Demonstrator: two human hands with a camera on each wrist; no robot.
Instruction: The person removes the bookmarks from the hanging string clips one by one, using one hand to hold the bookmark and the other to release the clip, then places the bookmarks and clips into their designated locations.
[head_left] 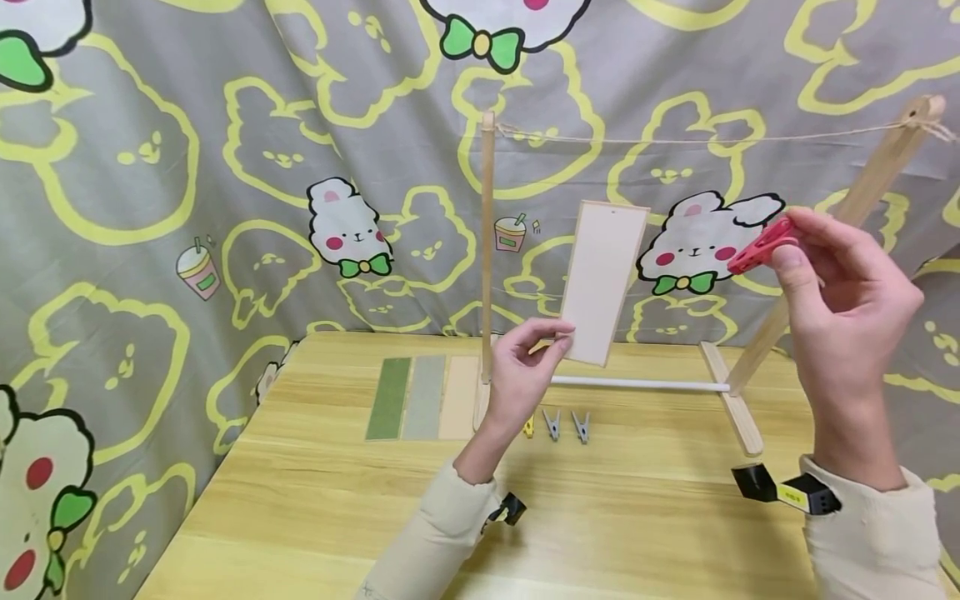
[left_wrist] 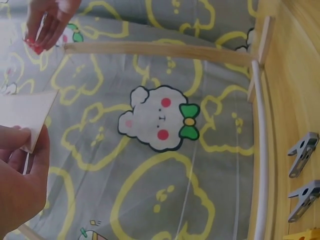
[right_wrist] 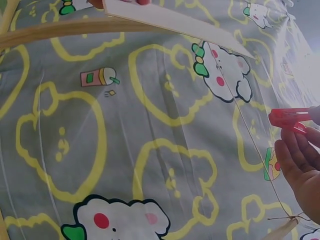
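My left hand (head_left: 525, 358) pinches the lower left corner of a pale, thin rectangular card (head_left: 606, 283), which stands raised and slightly tilted below the string. A small dark mark shows near the card's top edge. In my right hand (head_left: 851, 308), thumb and fingers pinch a red clothespin (head_left: 761, 246), its tip pointing left. The clothespin is apart from both card and string (head_left: 697, 140). That string runs between the two posts of a wooden stand (head_left: 487, 250). In the left wrist view the card (left_wrist: 25, 112) sits between thumb and fingers; the right wrist view shows the red clothespin (right_wrist: 290, 117) close up.
On the wooden table (head_left: 315, 508) lie a green card (head_left: 388, 398), a grey card (head_left: 423, 397) and a beige card (head_left: 456, 398) at left. Two grey clothespins (head_left: 581, 427) and a yellow clothespin (head_left: 529, 427) lie before the stand's white bar (head_left: 637, 383). A patterned curtain (head_left: 420, 167) hangs behind.
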